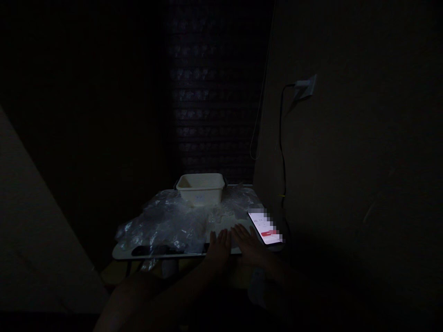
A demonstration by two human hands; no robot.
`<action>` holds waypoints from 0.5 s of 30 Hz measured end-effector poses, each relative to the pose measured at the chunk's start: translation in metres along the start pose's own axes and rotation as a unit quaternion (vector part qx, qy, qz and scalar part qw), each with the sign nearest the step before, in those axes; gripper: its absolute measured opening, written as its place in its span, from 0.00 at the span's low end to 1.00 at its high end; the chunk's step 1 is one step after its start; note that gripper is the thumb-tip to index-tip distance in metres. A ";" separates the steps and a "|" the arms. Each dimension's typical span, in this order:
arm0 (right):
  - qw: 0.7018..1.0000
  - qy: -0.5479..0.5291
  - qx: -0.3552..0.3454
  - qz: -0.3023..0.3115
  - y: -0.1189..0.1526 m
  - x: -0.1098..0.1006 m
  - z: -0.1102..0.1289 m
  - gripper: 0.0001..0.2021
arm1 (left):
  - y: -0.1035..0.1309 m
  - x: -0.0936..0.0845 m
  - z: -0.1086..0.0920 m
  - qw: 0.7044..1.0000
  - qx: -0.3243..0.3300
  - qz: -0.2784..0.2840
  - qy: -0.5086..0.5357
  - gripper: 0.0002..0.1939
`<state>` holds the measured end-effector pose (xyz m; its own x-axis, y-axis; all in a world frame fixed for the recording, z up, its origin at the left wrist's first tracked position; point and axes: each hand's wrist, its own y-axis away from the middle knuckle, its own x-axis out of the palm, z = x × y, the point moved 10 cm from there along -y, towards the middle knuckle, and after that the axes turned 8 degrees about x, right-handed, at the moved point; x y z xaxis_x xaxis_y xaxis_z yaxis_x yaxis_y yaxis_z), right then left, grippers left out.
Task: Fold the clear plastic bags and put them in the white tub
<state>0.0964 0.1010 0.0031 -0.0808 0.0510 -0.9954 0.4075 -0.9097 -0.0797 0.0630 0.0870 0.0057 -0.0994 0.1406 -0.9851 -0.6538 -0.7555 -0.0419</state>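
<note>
My left hand (pixel 218 246) lies flat on the front edge of a small white table (pixel 121 249), fingers stretched forward. Beside it, my right hand (pixel 246 240) rests flat too, with its fingers slightly spread. Neither hand holds anything. Clear plastic bags (pixel 166 223) are heaped on the tabletop to the left of my hands, some hanging over the front edge. Just right of my right hand lies a phone (pixel 265 227) with its screen lit. A white plastic tub (pixel 202 196) stands upright behind the bags, toward the back of the table.
The room is very dark. On the right wall, a plug sits in a socket (pixel 308 87), and a black cable (pixel 282 138) runs down beside the table. A dark slatted blind (pixel 204 110) hangs behind the table, with a thin cord (pixel 258 133) at its right.
</note>
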 end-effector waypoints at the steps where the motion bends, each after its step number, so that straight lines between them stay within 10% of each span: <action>1: 1.000 0.001 0.004 0.001 -0.001 0.001 -0.003 0.41 | 0.000 -0.001 0.000 1.000 -0.002 -0.003 -0.001 0.28; 15: 0.997 -0.021 -0.063 -0.028 0.005 -0.014 0.014 0.29 | 0.012 -0.011 0.000 0.998 0.036 -0.045 0.005 0.16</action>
<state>0.0863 0.0902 0.0173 -0.1427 0.0801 -0.9865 0.5122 -0.8469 -0.1429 0.0560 0.0767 0.0166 -0.0305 0.1981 -0.9797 -0.7117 -0.6925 -0.1178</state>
